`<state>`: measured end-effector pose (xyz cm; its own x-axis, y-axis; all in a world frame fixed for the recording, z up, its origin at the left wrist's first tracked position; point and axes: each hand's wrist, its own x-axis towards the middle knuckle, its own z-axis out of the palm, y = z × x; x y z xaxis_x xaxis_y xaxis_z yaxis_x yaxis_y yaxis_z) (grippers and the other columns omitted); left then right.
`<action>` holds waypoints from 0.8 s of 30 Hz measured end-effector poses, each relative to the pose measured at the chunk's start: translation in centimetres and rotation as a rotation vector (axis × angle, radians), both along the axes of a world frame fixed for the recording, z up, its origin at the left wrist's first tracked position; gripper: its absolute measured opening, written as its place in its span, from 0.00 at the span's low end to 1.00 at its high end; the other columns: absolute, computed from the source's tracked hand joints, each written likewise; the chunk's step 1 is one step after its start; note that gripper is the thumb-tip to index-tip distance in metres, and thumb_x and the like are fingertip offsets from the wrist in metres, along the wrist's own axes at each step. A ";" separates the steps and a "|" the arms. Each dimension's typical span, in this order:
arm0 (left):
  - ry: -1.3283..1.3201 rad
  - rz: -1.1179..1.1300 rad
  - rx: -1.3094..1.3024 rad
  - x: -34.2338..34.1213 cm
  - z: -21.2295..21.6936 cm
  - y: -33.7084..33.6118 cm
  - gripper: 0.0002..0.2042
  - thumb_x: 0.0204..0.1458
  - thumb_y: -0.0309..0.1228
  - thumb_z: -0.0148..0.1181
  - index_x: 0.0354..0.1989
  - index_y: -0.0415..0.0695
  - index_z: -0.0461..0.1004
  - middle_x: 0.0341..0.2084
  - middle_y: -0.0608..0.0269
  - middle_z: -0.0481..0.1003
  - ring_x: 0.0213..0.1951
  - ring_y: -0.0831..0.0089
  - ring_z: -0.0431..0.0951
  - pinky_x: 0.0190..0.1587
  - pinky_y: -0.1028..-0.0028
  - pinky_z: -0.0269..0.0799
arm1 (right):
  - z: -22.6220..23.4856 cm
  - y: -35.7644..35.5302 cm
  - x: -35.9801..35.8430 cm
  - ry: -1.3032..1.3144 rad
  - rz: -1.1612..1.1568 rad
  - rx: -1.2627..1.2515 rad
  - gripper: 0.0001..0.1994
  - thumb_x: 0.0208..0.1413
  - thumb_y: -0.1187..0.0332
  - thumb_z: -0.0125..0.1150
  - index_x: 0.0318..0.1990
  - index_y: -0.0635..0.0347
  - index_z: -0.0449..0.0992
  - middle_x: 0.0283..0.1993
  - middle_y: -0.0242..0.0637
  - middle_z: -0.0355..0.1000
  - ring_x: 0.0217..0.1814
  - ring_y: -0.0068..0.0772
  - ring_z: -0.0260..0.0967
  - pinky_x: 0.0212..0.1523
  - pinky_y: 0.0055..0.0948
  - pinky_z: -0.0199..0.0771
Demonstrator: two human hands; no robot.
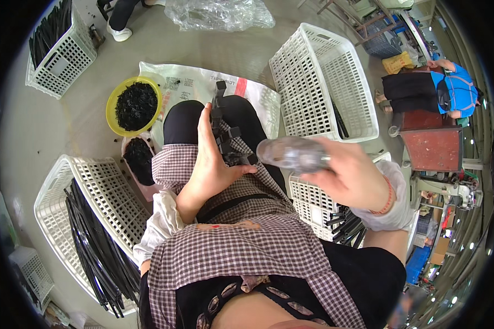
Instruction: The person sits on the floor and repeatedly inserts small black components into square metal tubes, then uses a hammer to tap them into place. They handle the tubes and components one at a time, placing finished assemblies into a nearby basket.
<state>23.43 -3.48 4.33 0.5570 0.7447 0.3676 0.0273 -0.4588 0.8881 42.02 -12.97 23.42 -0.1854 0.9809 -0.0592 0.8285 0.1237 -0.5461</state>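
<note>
My left hand (210,164) is above my lap, its fingers along one side of a bundle of black plastic pieces with blocky ends (223,130) and its thumb below them. The pieces stand roughly upright against the palm. Right of them, my right hand (350,176) is closed round a grey, rounded, shiny object (291,153). Motion smears that object, so its kind cannot be made out; its tip points at the black pieces, a small gap apart. A checked apron (241,247) covers my lap.
A yellow basin (113,112) of small black parts and a pink tray (146,189) lie ahead-left. White crates stand at left (107,186), far left (66,71), ahead-right (299,82) and right (310,205), with long black strips inside. A white sack (203,82) lies ahead; a co-worker (450,90) stands at right.
</note>
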 end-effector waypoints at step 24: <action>-0.255 -0.416 -0.396 -1.4 -3.9 8.7 0.77 0.17 0.62 0.74 0.69 0.37 0.23 0.71 0.43 0.27 0.72 0.52 0.28 0.69 0.52 0.33 | -18.7 -1.3 7.9 0.529 -0.756 -0.239 0.14 0.61 0.61 0.57 0.38 0.67 0.70 0.21 0.28 0.63 0.22 0.18 0.58 0.24 0.23 0.61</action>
<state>22.01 5.23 0.42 0.7607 0.5912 0.2680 -0.3180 -0.0205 0.9479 49.88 -14.29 4.71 0.4331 0.8248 -0.3635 0.2820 -0.5070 -0.8145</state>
